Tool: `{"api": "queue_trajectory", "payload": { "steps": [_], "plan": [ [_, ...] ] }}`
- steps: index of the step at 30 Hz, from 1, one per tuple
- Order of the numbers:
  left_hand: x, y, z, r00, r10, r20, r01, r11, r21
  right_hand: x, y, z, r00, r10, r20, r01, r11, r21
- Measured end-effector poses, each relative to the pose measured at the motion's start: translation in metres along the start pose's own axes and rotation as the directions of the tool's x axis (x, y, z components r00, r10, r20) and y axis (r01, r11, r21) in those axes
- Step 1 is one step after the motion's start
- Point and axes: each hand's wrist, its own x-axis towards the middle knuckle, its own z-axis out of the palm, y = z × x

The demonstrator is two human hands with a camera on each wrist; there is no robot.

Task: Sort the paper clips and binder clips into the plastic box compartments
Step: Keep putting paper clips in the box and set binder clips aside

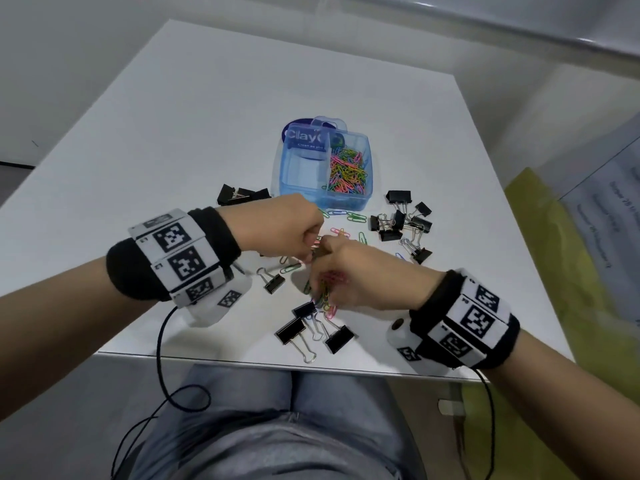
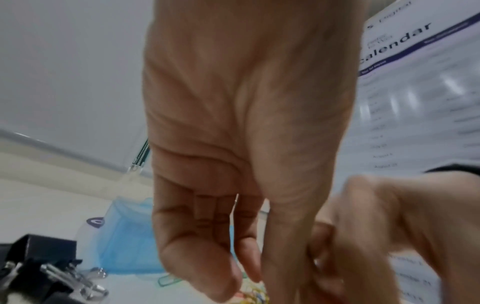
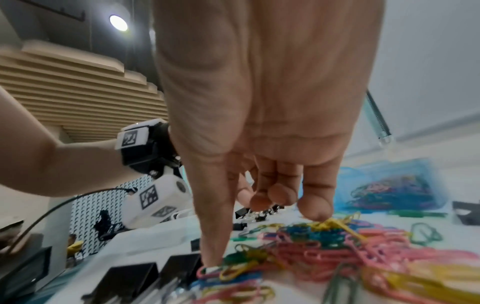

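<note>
The clear blue plastic box (image 1: 346, 201) stands mid-table; its right compartment holds many coloured paper clips (image 1: 348, 174), its left compartment (image 1: 301, 174) looks bare. Both hands meet in front of it. My right hand (image 1: 323, 282) claws down over a loose pile of paper clips (image 3: 324, 242), thumb tip and little finger on the pile, the other fingers curled. My left hand (image 1: 306, 256) has curled fingers and touches the right hand's knuckles; what it holds is hidden. Black binder clips lie right (image 1: 401, 220), left (image 1: 242, 195) and near (image 1: 311, 327).
A few single paper clips (image 1: 346, 216) lie between the box and my hands. One binder clip (image 1: 273, 280) sits under my left wrist. The table's near edge (image 1: 277, 358) is close behind the near clips. A calendar sheet (image 1: 606, 209) hangs at right.
</note>
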Motion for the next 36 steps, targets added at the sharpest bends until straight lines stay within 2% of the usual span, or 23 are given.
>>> {"api": "queue_trajectory", "payload": {
  "steps": [3,5,8,12,15,18,22,27,32,36],
  "plan": [
    [-0.002,-0.004,-0.005,0.999,-0.029,0.035,0.030,0.999,-0.045,0.005,-0.002,0.012,0.996,-0.056,0.074,0.058,0.998,-0.024],
    [-0.003,-0.005,-0.006,0.998,-0.040,0.040,0.042,0.998,-0.050,0.010,0.000,0.012,0.999,-0.043,0.031,0.044,0.998,-0.034],
    [-0.003,-0.004,-0.004,0.997,-0.043,0.070,0.046,0.998,-0.045,0.013,0.009,0.000,0.996,0.049,-0.068,-0.053,0.997,-0.059],
    [-0.004,-0.002,-0.004,0.994,-0.046,0.103,0.048,0.999,-0.023,0.005,0.022,-0.012,0.979,0.158,-0.128,-0.172,0.979,-0.108],
    [-0.004,0.000,-0.001,0.988,-0.083,0.128,0.076,0.995,0.063,-0.001,0.031,-0.014,0.956,0.258,-0.141,-0.277,0.951,-0.135],
    [-0.002,0.008,0.005,0.984,-0.111,0.142,0.075,0.969,0.237,0.002,0.035,-0.010,0.941,0.330,-0.073,-0.337,0.930,-0.145],
    [0.005,0.011,0.005,0.990,-0.129,0.059,0.109,0.959,0.263,0.016,0.032,-0.002,0.957,0.285,-0.048,-0.289,0.943,-0.164],
    [0.008,-0.003,-0.002,0.986,-0.164,-0.027,0.166,0.968,0.187,0.031,0.029,-0.009,0.970,0.238,-0.044,-0.242,0.959,-0.146],
    [0.010,-0.010,-0.002,0.993,-0.116,0.035,0.108,0.977,0.182,0.037,0.025,-0.010,0.975,0.186,-0.120,-0.208,0.956,-0.207],
    [0.011,-0.007,0.000,0.991,-0.065,0.113,0.045,0.984,0.173,0.035,0.035,-0.012,0.950,0.229,-0.210,-0.249,0.966,-0.072]
  ]
}}
